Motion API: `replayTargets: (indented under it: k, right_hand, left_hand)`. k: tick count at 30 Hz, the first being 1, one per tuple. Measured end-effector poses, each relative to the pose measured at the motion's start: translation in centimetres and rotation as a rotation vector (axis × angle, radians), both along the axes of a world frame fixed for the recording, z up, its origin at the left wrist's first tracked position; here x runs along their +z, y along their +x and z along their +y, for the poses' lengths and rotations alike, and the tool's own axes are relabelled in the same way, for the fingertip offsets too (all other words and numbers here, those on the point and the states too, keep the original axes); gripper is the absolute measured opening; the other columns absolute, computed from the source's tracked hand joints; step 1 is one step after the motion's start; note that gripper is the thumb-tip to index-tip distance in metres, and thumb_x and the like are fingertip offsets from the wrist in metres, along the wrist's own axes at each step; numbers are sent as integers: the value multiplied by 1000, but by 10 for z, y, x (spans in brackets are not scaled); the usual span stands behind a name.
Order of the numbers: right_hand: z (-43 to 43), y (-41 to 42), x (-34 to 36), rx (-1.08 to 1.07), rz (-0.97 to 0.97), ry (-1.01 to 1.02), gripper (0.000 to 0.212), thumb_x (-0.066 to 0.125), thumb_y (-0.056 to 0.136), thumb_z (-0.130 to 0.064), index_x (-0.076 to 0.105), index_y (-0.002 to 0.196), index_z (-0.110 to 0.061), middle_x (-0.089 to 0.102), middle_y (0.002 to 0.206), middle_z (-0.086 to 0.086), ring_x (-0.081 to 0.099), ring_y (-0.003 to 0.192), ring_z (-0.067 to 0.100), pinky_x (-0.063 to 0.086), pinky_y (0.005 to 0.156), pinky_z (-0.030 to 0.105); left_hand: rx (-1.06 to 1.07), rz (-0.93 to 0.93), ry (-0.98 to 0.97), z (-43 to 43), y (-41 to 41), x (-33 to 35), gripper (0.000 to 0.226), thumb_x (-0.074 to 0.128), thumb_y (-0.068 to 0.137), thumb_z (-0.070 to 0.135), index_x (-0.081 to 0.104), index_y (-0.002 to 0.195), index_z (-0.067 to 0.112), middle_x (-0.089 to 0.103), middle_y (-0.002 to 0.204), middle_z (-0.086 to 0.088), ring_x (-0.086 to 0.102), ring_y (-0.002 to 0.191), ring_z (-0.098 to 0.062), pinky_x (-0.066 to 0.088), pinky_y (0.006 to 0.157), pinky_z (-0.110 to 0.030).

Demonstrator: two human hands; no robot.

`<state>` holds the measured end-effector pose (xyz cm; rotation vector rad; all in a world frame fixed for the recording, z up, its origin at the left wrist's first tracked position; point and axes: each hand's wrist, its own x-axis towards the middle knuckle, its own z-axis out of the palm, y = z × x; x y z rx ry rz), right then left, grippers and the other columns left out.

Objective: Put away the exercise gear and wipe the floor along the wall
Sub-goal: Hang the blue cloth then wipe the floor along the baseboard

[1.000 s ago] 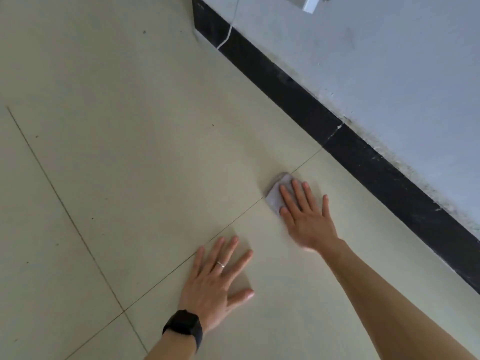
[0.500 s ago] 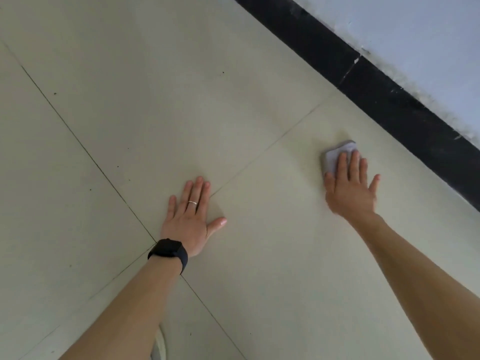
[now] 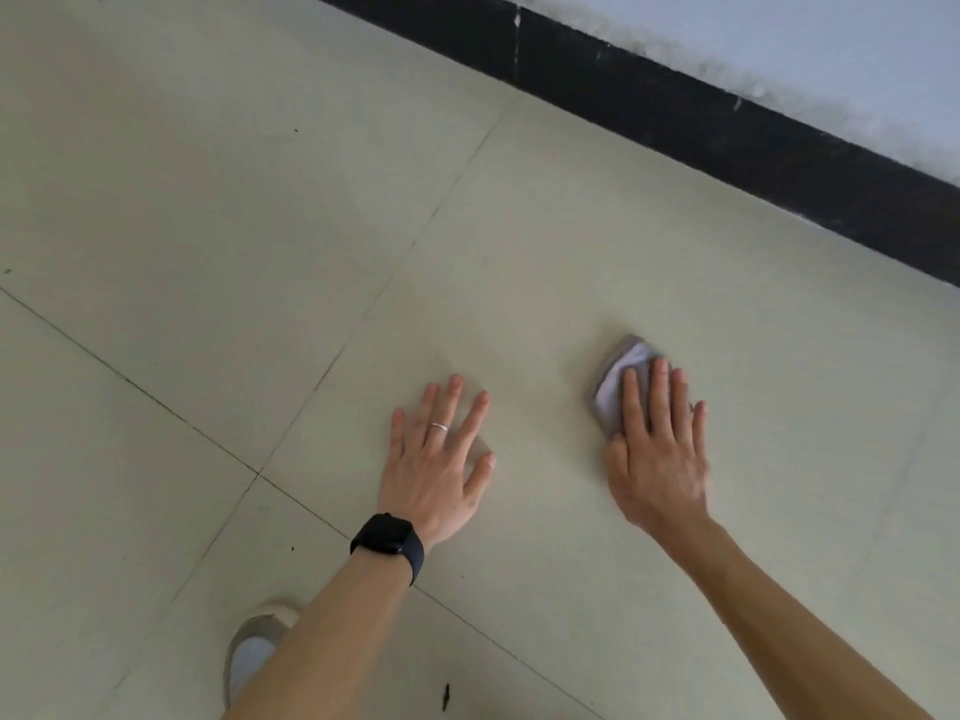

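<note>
Head view: pale tiled floor (image 3: 218, 210) meets a black baseboard (image 3: 727, 127) under a grey-white wall (image 3: 831, 49) at far right. The left hand (image 3: 434, 472) lies flat, fingers spread; the right hand (image 3: 657, 449) presses a folded grey cloth (image 3: 615, 381) with straight fingers.

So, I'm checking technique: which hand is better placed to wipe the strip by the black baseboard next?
Right. The right hand presses the grey cloth flat, nearer the baseboard; the left hand rests bare on the floor.
</note>
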<state>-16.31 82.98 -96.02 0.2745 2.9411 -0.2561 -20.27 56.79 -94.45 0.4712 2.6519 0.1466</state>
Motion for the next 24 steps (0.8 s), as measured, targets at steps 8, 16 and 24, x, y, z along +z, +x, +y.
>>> replayTargets:
  k: [8,16,24]
  right_hand:
    - [79,125,2,553,-29,30,64,30,101,-52,22,158,-25,18,166,1,15,154,23,22,118,56]
    - [101,123,1,-440,1,15,65,28,102,-35,20,156,0,7,163,28,4,150,47,17,119,62]
    - [104,197,3,418,-46,-38,65,29,102,-45,17,159,-16,14,166,13,12,153,33,24,118,53]
  left_hand:
    - [132,-94,-42,79,39,1,79,10,89,67,-16,156,33,-24,163,1,-17,152,-25,3,118,-61]
    - [158,-185,-106,87,35,6,77,10,94,69,-35,147,35,-46,151,5,-31,147,-23,-2,119,-61]
    - [137,-131,-101,84,38,2,79,6,92,70,-29,151,31,-38,157,1,-28,148,-25,-1,119,-62]
